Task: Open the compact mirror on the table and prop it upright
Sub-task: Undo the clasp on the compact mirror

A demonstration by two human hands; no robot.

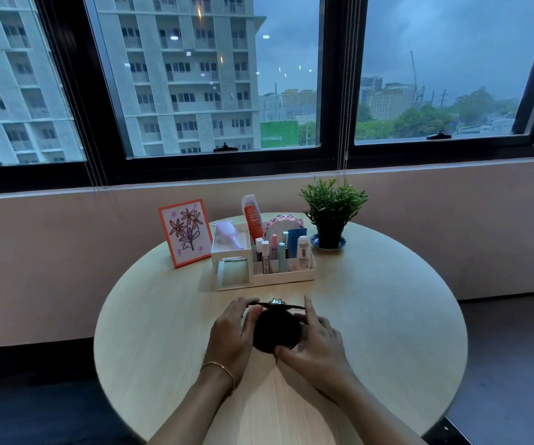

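A round black compact mirror (276, 330) sits on the round wooden table (387, 316) between both hands. Its lid is lifted: I see the thin edge of the lid along the far side, with a metal hinge at its middle. My left hand (232, 335) grips the compact's left side, fingers reaching up to the lid edge. My right hand (315, 345) holds the right side, with the thumb on the near rim and the index finger up against the lid. The mirror glass itself is hidden from me.
Behind the compact stands a white organiser (260, 277) holding cosmetics, combs and a lilac brush. An orange-framed flower picture (186, 232) leans at its left. A potted green plant (331, 213) stands on a saucer at the back right. A wall and windows lie beyond.
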